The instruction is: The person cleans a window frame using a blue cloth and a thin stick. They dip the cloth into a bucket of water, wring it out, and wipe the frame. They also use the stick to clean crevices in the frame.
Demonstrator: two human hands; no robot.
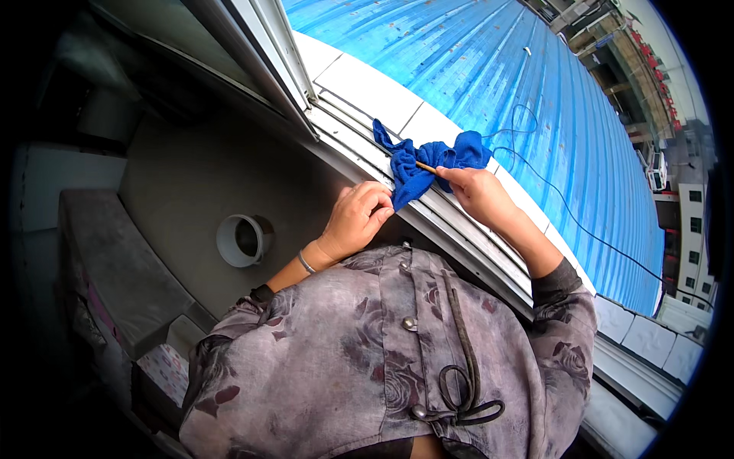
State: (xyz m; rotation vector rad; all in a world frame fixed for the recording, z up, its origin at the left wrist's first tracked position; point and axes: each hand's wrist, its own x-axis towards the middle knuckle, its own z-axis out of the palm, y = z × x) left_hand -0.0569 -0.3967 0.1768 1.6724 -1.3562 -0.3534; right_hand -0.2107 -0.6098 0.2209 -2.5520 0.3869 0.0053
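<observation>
A crumpled blue cloth (pixel 414 182) lies across the metal tracks of a sliding window sill (pixel 344 143). My right hand (pixel 479 192) grips a thin wooden stick (pixel 425 167), whose far end goes into the folds of the cloth. Part of the cloth bunches up beyond my right fingers, over the white tiles. My left hand (pixel 364 212) pinches the near corner of the cloth between thumb and fingers, at the inner edge of the sill. The stick's tip is hidden in the fabric.
Beyond the white tiled ledge (pixel 367 92) spreads a blue corrugated metal roof (pixel 436 57), with a dark cable (pixel 565 209) across it. An aluminium window sash (pixel 269 63) stands at the upper left. A white bucket (pixel 236 241) sits on the floor, near a grey padded piece of furniture (pixel 120 258).
</observation>
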